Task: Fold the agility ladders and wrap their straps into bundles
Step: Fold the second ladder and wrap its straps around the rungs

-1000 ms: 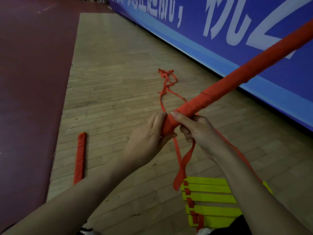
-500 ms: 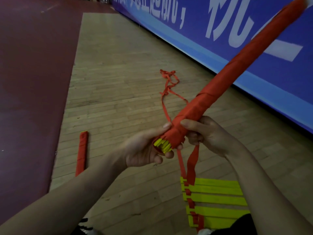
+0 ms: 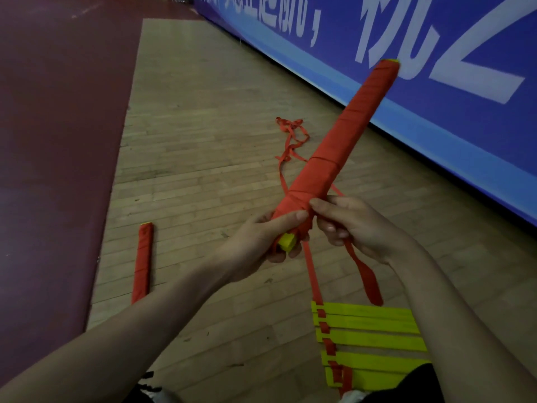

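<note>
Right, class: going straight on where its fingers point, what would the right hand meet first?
The right hand would meet the wrapped bundle almost at once, near the left hand; depth unclear.

Sports hall: wooden court floor (image 3: 203, 141), blue banner (image 3: 436, 82).

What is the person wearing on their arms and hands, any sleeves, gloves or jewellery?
Nothing shows on them. The left forearm and right forearm are bare to the frame's edge, no sleeves in view. The left hand and right hand are ungloved, with no rings, watch or wristband visible.
</note>
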